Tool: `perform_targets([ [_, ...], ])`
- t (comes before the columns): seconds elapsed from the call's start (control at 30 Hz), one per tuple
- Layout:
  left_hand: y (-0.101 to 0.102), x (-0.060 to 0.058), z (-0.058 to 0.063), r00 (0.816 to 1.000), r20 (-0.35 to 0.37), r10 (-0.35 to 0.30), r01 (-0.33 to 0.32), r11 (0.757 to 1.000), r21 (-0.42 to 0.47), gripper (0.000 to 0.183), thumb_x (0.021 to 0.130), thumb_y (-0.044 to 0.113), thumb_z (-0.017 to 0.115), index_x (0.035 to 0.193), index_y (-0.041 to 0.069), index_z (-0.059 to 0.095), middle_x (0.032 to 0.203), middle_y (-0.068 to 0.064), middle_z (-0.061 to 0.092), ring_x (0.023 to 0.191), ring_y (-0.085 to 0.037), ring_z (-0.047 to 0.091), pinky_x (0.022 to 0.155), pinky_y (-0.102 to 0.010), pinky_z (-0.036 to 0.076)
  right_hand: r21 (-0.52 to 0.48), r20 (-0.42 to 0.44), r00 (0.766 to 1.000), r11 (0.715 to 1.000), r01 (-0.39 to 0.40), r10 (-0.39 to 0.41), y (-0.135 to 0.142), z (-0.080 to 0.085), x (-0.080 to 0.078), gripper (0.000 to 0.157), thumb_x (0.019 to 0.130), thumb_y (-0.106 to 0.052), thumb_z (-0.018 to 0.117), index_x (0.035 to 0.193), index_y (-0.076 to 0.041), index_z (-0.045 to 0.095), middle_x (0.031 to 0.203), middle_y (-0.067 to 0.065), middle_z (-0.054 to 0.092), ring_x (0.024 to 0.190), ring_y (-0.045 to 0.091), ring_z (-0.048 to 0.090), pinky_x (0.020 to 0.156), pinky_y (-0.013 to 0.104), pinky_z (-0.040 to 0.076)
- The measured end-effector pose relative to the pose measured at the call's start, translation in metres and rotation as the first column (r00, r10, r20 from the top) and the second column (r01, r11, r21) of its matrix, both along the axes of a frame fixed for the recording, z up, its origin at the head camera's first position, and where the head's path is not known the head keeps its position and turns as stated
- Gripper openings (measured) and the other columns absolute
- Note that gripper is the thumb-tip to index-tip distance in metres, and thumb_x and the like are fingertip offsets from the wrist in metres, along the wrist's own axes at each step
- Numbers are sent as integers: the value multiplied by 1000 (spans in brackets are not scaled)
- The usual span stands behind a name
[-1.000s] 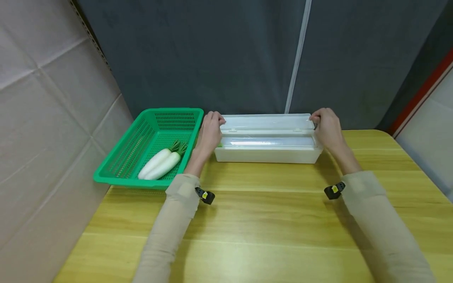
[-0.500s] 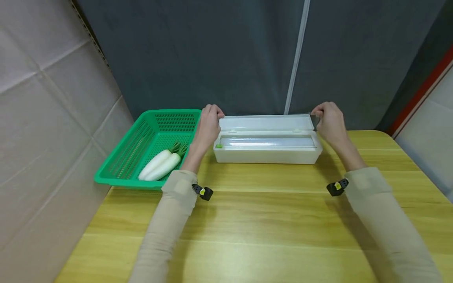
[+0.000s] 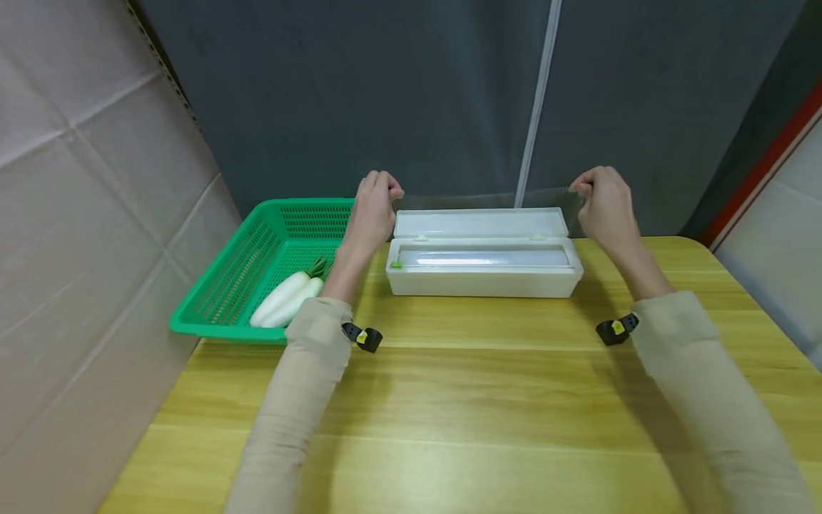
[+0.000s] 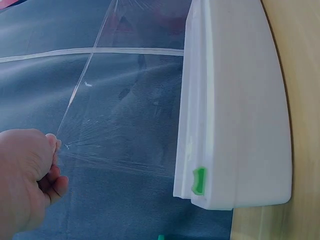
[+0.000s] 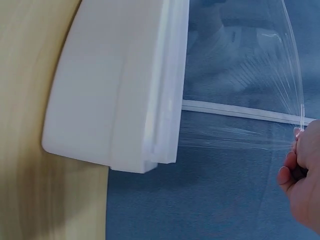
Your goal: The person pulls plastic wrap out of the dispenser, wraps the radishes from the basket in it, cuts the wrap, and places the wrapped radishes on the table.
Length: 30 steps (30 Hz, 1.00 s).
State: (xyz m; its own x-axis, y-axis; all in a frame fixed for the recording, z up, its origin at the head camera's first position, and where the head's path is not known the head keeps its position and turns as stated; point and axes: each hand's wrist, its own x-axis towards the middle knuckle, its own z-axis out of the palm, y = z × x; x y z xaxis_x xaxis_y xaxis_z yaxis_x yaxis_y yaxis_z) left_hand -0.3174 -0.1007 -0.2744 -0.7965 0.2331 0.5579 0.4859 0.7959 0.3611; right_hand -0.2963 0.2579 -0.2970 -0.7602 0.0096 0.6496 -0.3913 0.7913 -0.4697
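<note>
A clear sheet of plastic wrap stretches between my two hands, up from a white wrap dispenser box. My left hand pinches one corner of the film between thumb and fingers, above the box's left end. At the other corner my right hand pinches the film, above the right end. Creases fan out from both grips in the wrist views. The dispenser's lid is raised at the back, and the film roll shows inside. A small green slide cutter sits at the box's left end.
To the left, a green plastic basket holds two white radishes with short green tops. The wooden table ends behind the box at a dark grey curtain. A pale wall stands along the left.
Both hands have risen and moved away from the box, drawing the film up above the lid. The left has also shifted slightly left, the right slightly right. Box and basket stay put.
</note>
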Motion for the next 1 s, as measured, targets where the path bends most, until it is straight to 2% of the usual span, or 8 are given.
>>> perform_targets([
  [0.17, 0, 1, 10, 1000, -9, 2, -2, 1000, 1, 18, 105, 12, 52, 106, -4, 60, 105, -17, 57, 95, -32, 51, 86, -36, 47, 11, -12, 1000, 1000, 6, -6, 0, 11, 0, 16, 102, 8, 42, 105, 15, 56, 103, 32, 55, 101, 47, 51, 89, 58, 41],
  [0.4, 4, 0, 23, 1000, -10, 17, -17, 1000, 14, 19, 105, 14, 51, 107, -3, 60, 107, -16, 57, 96, -30, 51, 85, -36, 44, 8, 25, 999, 999, 31, -31, 2, 26, 2, 19, 103, 7, 40, 109, 16, 55, 109, 31, 53, 104, 46, 50, 90, 56, 41],
  [0.6, 4, 1, 35, 999, -23, 27, -26, 1000, 16, 22, 106, 16, 49, 108, -3, 60, 109, -16, 56, 98, -30, 50, 84, -34, 43, 7, -15, 1000, 1000, 27, -27, 3, 37, 0, 20, 103, 6, 40, 109, 16, 56, 108, 31, 54, 105, 46, 50, 89, 55, 40],
  [0.77, 4, 2, 45, 999, -26, 31, -31, 999, 15, 23, 106, 17, 48, 110, -3, 59, 110, -17, 56, 100, -30, 50, 83, -34, 42, 6, 2, 999, 999, 41, -41, 3, 46, 0, 20, 103, 7, 39, 111, 15, 56, 111, 31, 53, 107, 46, 50, 91, 54, 40],
  [1.0, 5, 2, 58, 998, -54, 34, -32, 999, 40, 23, 105, 16, 49, 110, -5, 59, 109, -17, 56, 101, -30, 51, 84, -33, 41, 8, -24, 998, 998, 62, -61, 3, 61, -1, 22, 104, 6, 39, 112, 15, 57, 112, 30, 54, 107, 44, 50, 91, 52, 40],
])
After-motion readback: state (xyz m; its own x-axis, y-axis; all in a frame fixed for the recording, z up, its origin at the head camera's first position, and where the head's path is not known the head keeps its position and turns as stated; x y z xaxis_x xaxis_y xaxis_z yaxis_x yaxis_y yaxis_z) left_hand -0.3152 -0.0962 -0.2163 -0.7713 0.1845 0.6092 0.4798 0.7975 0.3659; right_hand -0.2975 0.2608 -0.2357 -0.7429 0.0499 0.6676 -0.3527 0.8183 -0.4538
